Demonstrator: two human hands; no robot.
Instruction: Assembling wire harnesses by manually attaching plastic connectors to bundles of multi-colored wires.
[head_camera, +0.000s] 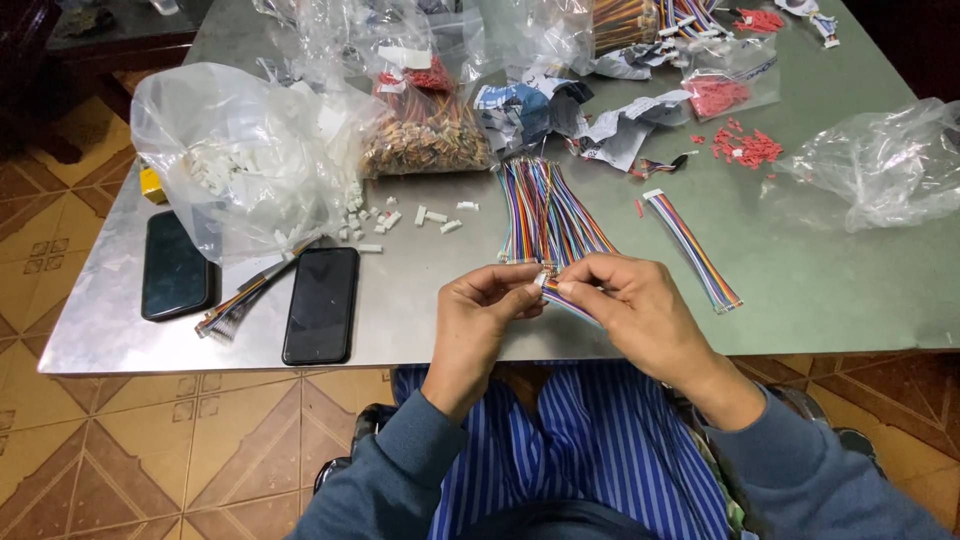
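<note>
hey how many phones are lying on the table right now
2. One black phone lies near the table's left edge; the other black phone lies right of it, left of the left hand. Bags may hide more.

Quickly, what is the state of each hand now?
Left hand: closed, pinching the small white connector.
Right hand: closed, holding the multicoloured ribbon wire.

Bare bench (840, 300) right of right hand (640, 310). Left side blocked: two phones (320, 305), white-connector bag (240, 150). Ahead: wire bundle (545, 210), loose ribbon cable (695, 250).
</note>
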